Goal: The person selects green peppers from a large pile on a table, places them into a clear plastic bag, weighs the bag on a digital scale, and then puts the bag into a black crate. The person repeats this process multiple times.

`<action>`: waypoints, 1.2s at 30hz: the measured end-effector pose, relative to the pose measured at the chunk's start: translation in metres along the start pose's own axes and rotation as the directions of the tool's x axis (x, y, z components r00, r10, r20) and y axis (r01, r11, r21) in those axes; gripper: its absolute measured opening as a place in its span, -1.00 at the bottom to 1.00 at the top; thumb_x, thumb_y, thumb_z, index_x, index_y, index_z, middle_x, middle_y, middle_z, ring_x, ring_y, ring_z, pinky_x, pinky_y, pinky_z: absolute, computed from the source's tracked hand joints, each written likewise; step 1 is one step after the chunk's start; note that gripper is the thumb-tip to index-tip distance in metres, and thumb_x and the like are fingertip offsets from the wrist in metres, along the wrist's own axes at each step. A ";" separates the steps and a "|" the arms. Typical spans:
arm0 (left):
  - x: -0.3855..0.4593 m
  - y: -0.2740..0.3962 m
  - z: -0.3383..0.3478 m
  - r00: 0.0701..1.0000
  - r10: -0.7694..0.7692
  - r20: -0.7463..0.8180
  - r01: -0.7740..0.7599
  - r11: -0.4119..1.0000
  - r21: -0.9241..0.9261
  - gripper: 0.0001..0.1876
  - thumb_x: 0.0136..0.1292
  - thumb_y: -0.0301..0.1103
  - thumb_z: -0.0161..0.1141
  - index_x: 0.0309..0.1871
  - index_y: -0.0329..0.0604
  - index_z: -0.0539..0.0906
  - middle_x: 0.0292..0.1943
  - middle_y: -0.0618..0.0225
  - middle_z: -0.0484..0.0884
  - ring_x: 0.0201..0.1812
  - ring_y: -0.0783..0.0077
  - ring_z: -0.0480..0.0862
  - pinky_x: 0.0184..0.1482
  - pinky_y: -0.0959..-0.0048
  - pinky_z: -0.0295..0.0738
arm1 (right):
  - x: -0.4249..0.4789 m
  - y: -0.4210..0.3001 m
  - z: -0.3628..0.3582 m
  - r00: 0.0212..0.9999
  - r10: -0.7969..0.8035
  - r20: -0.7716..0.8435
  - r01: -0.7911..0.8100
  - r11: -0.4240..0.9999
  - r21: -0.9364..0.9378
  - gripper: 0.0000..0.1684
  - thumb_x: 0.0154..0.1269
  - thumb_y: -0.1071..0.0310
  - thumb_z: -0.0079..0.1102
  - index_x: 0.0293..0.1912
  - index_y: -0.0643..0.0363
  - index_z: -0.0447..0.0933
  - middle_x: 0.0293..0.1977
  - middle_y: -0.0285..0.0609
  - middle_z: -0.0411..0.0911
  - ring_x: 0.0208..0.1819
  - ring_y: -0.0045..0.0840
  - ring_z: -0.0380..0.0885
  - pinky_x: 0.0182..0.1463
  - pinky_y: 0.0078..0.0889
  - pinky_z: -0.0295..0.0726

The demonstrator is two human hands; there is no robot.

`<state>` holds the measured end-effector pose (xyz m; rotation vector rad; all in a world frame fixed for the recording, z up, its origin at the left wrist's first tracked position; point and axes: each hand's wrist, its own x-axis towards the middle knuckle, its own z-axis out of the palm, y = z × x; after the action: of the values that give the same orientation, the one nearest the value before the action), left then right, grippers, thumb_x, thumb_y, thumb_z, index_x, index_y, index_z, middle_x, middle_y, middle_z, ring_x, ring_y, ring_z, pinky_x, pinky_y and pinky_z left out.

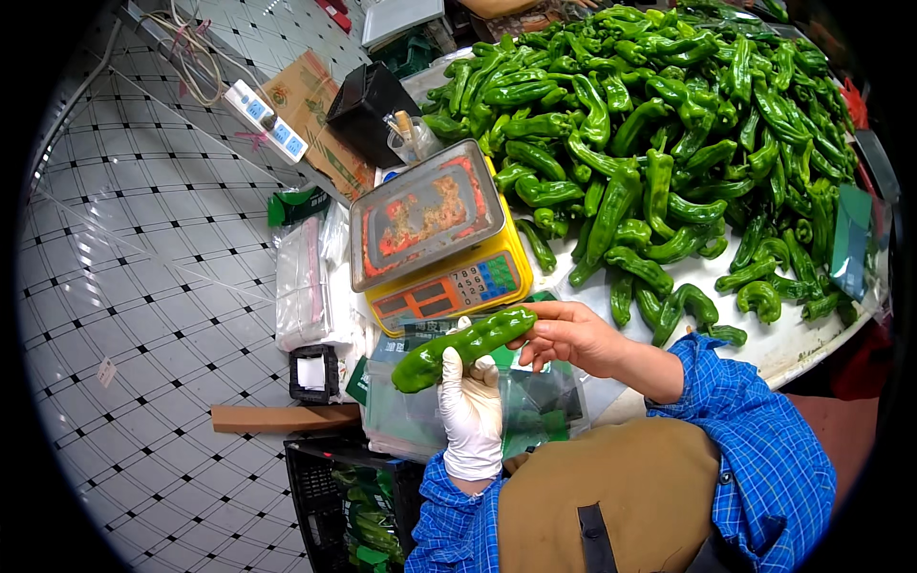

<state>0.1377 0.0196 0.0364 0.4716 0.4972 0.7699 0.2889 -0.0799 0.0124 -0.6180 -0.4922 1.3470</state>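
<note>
A long green pepper [458, 349] is held above a stack of clear plastic bags [408, 422] with green printed parts. My left hand [469, 422], in a white glove, grips it around the middle with thumb and fingers. At its upper right end, the bare fingers of my right hand [573, 336] touch or hold the tip; part of that end is hidden by them. Behind my hands stands a yellow digital scale [458, 283] with a stained metal tray [430, 211] on top. A large heap of green peppers [630, 143] covers much of the white table [752, 358] to the right.
At lower left, a black plastic crate [315, 494] contains bagged green produce. A cardboard strip [286, 418] juts out above it. Packs of clear bags [301, 286] lie left of the scale, near a small black box [313, 374]. A power strip [266, 122] and a black bin [369, 111] sit farther back.
</note>
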 end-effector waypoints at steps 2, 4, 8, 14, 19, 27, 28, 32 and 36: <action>-0.001 -0.001 0.003 1.000 0.008 -0.010 -0.008 1.000 0.012 -0.65 0.35 -0.27 0.08 0.13 -0.21 0.46 0.10 0.28 0.54 -0.30 0.55 0.63 -0.29 0.61 0.65 | 0.000 0.000 0.001 1.000 -0.013 -0.019 0.013 0.999 -0.032 -0.40 0.32 0.21 0.10 0.27 0.23 0.25 -0.10 -0.07 0.55 -0.19 -0.47 0.60 -0.17 -0.44 0.59; -0.001 -0.002 0.004 1.000 0.016 -0.012 -0.016 1.000 0.026 -0.65 0.35 -0.27 0.08 0.13 -0.21 0.46 0.10 0.27 0.54 -0.29 0.55 0.63 -0.30 0.61 0.64 | -0.001 0.000 0.002 0.999 -0.021 -0.040 0.019 0.999 -0.050 -0.42 0.32 0.21 0.11 0.25 0.23 0.27 -0.12 -0.09 0.56 -0.20 -0.48 0.60 -0.18 -0.45 0.59; -0.003 -0.003 0.000 0.999 0.041 0.017 -0.042 0.997 0.069 -0.64 0.35 -0.27 0.08 0.15 -0.22 0.45 0.09 0.27 0.54 -0.23 0.55 0.62 -0.23 0.60 0.62 | 0.001 0.003 0.002 0.999 -0.022 -0.049 0.019 0.999 -0.042 -0.47 0.33 0.22 0.08 0.22 0.22 0.31 -0.11 -0.13 0.56 -0.22 -0.54 0.58 -0.16 -0.46 0.59; 0.000 -0.009 0.011 0.996 0.040 0.081 -0.051 0.990 0.130 -0.65 0.37 -0.36 0.05 0.18 -0.21 0.42 0.13 0.30 0.51 -0.20 0.56 0.60 -0.11 0.53 0.58 | -0.001 0.002 -0.006 0.983 -0.036 -0.182 0.020 0.996 -0.090 -0.46 0.31 0.23 0.06 0.20 0.28 0.30 -0.15 -0.06 0.57 -0.24 -0.49 0.60 -0.21 -0.43 0.62; 0.005 -0.016 0.013 0.994 0.015 0.109 -0.034 0.985 0.172 -0.65 0.34 -0.44 0.07 0.19 -0.14 0.40 0.15 0.33 0.50 -0.23 0.56 0.61 -0.10 0.50 0.60 | -0.002 0.002 -0.016 0.983 -0.097 -0.158 0.096 0.995 -0.012 -0.49 0.32 0.27 0.06 0.17 0.34 0.30 -0.19 -0.03 0.58 -0.30 -0.49 0.62 -0.29 -0.50 0.65; 0.001 -0.012 0.017 0.994 0.012 0.108 -0.036 0.973 0.229 -0.60 0.32 -0.49 0.09 0.22 -0.16 0.38 0.17 0.32 0.48 -0.20 0.54 0.62 -0.08 0.50 0.59 | -0.004 0.002 -0.016 0.984 -0.098 -0.146 0.105 0.994 0.039 -0.50 0.32 0.28 0.03 0.16 0.37 0.30 -0.20 -0.04 0.58 -0.30 -0.47 0.62 -0.29 -0.50 0.65; 0.000 -0.011 0.017 0.994 0.008 0.111 -0.034 0.971 0.236 -0.60 0.32 -0.49 0.09 0.22 -0.16 0.37 0.17 0.32 0.49 -0.20 0.54 0.62 -0.08 0.50 0.59 | -0.005 0.002 -0.016 0.985 -0.098 -0.143 0.106 0.993 0.046 -0.50 0.32 0.27 0.03 0.16 0.36 0.30 -0.20 -0.04 0.58 -0.30 -0.47 0.62 -0.29 -0.50 0.64; -0.004 -0.012 0.024 0.988 0.030 0.148 -0.077 0.944 0.321 -0.57 0.32 -0.47 0.08 0.26 -0.15 0.33 0.16 0.32 0.49 -0.21 0.52 0.63 -0.13 0.52 0.60 | -0.008 0.004 -0.008 0.972 -0.137 -0.193 0.150 0.987 0.056 -0.52 0.31 0.25 0.03 0.13 0.32 0.31 -0.22 -0.05 0.58 -0.35 -0.48 0.61 -0.30 -0.52 0.61; 0.000 0.003 0.027 0.966 0.100 0.240 -0.178 0.926 0.333 -0.59 0.32 -0.38 0.09 0.23 -0.12 0.34 0.09 0.25 0.53 -0.22 0.41 0.66 -0.21 0.49 0.64 | -0.004 -0.007 -0.022 0.944 -0.235 -0.230 0.256 0.965 0.064 -0.63 0.30 0.23 0.05 0.00 0.26 0.37 -0.26 -0.13 0.56 -0.39 -0.57 0.56 -0.32 -0.59 0.55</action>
<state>0.1514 0.0159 0.0590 0.9257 0.3978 0.7567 0.3084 -0.0879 0.0007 -0.5997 -0.3122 1.0434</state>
